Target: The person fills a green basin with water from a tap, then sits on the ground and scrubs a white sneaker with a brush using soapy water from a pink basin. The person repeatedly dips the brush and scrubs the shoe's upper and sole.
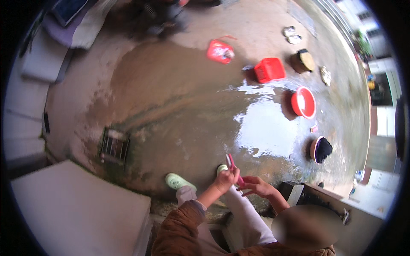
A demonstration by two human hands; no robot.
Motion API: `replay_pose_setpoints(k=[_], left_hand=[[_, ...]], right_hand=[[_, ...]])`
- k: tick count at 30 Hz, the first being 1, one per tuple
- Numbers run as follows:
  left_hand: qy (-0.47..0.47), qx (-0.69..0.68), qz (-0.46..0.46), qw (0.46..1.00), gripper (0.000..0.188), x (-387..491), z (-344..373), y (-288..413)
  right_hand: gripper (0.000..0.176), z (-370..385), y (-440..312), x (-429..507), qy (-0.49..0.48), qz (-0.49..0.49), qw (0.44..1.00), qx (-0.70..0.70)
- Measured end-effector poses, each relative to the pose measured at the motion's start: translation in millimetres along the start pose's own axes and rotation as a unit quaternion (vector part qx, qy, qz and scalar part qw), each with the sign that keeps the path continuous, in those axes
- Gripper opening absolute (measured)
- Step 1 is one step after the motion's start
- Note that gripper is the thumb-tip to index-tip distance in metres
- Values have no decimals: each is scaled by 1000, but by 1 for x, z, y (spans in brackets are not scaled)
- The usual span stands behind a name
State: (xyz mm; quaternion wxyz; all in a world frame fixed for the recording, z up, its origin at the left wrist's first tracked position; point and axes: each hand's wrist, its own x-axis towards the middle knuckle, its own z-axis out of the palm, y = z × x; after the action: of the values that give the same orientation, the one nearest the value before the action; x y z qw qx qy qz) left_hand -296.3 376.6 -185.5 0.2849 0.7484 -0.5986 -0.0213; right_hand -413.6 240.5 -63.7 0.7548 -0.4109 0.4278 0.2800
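Note:
My left hand (pixel 226 180) is closed around a slim pink-red handled tool (pixel 230 161). The tool's upper end points away from me and shows a pale strip; its kind is too blurred to tell. To the right, my right hand (pixel 258 188) has its fingers spread beside the tool's lower pink end (pixel 240 181). Whether those fingers touch it I cannot tell. Both hands are above my legs, over a wet concrete floor (pixel 192 134), with a pale green shoe (pixel 180 181) to the left below them.
A floor drain grate (pixel 115 146) lies at the left. Farther out are a red basket (pixel 270 70), a red basin (pixel 303 102), a basin with dark cloth (pixel 314 150), a stool (pixel 304 60) and a red bag (pixel 217 52). A white slab (pixel 80 208) stands at lower left; a blurred person (pixel 160 16) is beyond.

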Motion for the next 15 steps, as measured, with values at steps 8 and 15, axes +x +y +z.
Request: replay_pose_setpoints(k=[8,15], left_hand=[[-25,-105,304,947,25,111,14,200],[-357,-164,71,917,42,174,-37,258]], right_hand=[[26,-106,93,-163,174,-33,963,205],[21,-166,190,-232,351,-84,908,211]])
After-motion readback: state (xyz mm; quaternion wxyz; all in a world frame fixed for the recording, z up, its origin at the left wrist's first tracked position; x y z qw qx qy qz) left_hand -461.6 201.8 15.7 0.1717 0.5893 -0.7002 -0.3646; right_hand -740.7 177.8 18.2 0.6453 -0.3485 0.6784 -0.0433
